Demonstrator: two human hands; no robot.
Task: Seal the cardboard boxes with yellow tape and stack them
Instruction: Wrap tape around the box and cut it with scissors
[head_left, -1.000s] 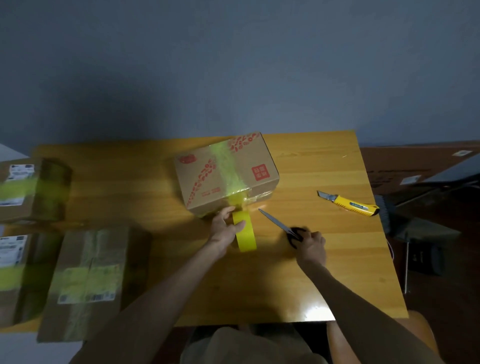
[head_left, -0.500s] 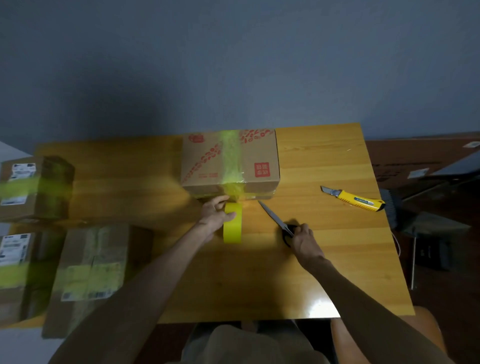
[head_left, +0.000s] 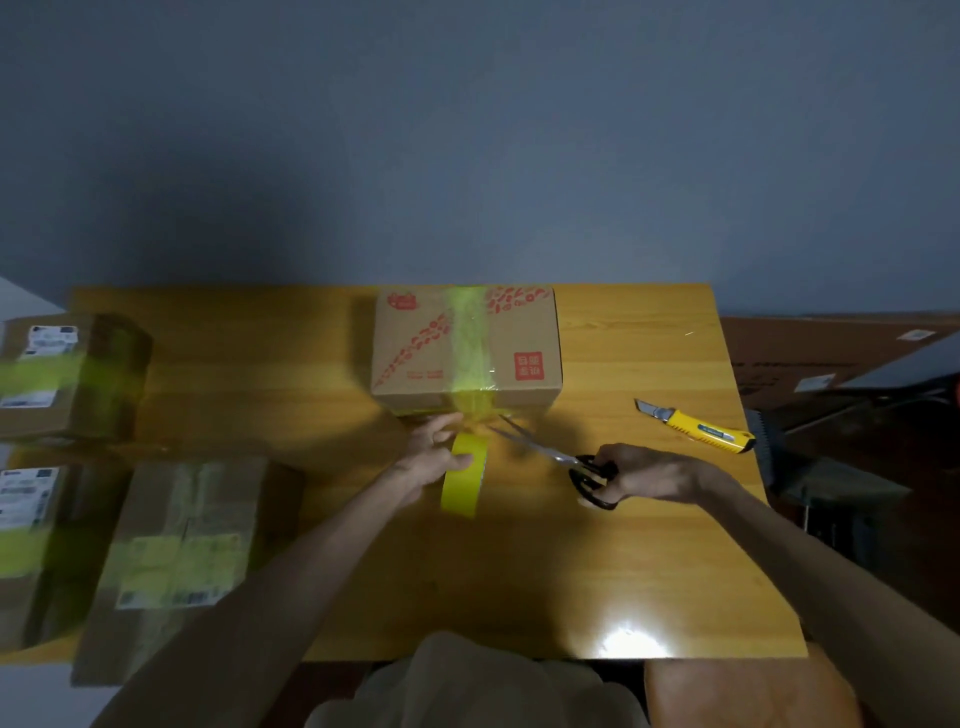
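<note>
A cardboard box (head_left: 415, 353) with red print stands at the table's far middle. A yellow tape strip (head_left: 470, 343) runs over its top and down its near side to the yellow tape roll (head_left: 464, 480). My left hand (head_left: 428, 457) holds that roll just in front of the box, thumb on its face. My right hand (head_left: 652, 473) grips black-handled scissors (head_left: 592, 478). Their blades are spread and point at the tape stretch between box and roll.
A yellow utility knife (head_left: 696, 426) lies on the wooden table (head_left: 597, 571) at the right. Three taped cardboard boxes sit at the left: one at the far left (head_left: 67, 374), one below it (head_left: 31, 545), one beside it (head_left: 176, 551). Dark clutter lies off the table's right edge.
The box has turned square to me and moved back. My right hand lifted the scissors, spread the blades and brought them up to the tape near the roll.
</note>
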